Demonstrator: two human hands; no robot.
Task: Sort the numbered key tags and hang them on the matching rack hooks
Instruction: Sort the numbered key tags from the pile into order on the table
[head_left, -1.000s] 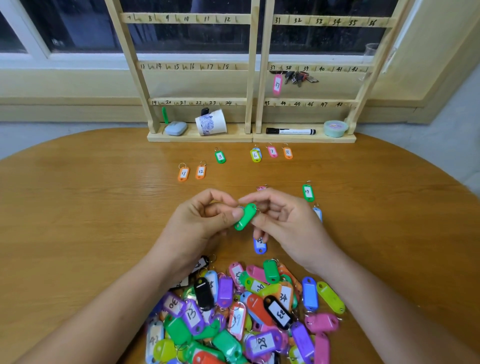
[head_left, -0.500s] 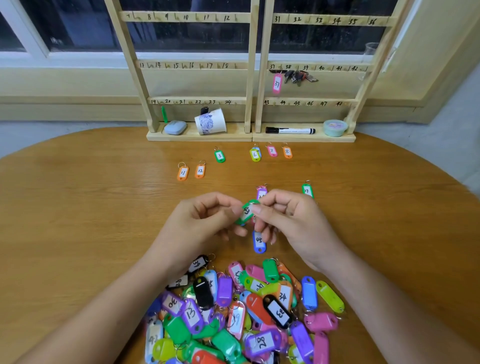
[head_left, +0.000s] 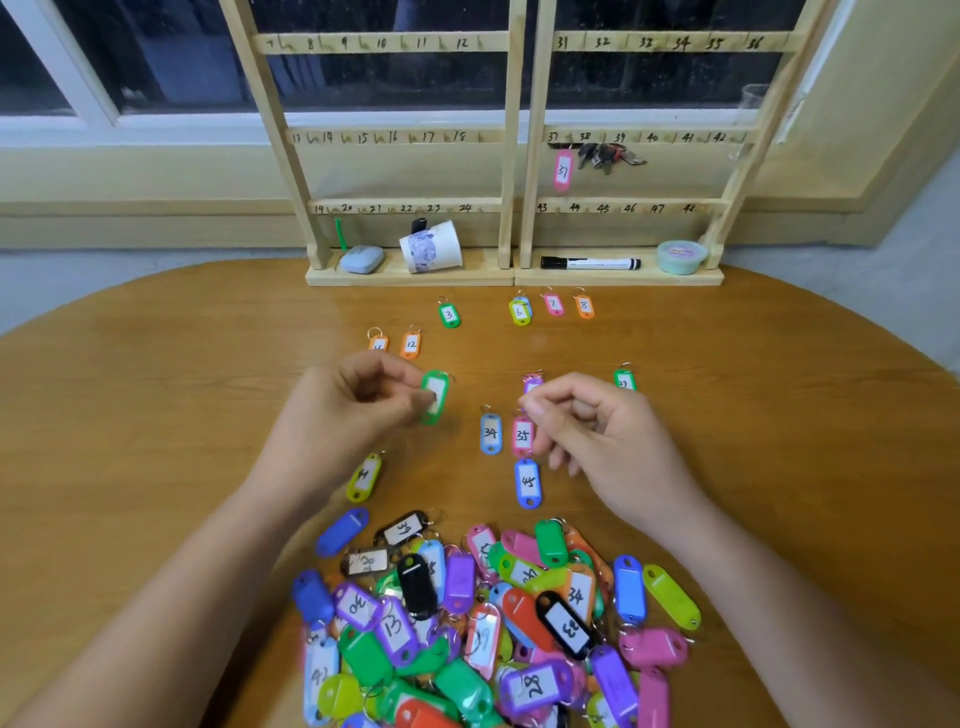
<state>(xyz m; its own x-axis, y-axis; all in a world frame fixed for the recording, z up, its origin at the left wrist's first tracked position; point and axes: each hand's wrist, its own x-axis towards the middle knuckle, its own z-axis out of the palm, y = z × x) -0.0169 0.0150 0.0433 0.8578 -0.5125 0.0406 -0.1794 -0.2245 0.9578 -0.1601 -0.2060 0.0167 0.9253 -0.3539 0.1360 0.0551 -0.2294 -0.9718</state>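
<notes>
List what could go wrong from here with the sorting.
1. The left hand pinches the green tag with a fingertip partly covering its label, so its number could be misread and the tag misplaced.
2. The right hand hangs right beside tag 35 and tag 34; a careless move may knock them out of order.
3. Both forearms lie close beside the pile and may scatter it.

The table (head_left: 156, 441) offers broad bare wood at far left and far right. The near edge is blocked by the heaped pile of tags (head_left: 493, 623). Mid-table lie tag 34 (head_left: 490, 434), tag 35 (head_left: 522, 435) and tag 45 (head_left: 528, 483). A row of tags (head_left: 553, 304) sits just before the rack (head_left: 514, 156), whose base shelf holds a cup (head_left: 431, 247), marker (head_left: 589, 263) and tub (head_left: 681, 256).
</notes>
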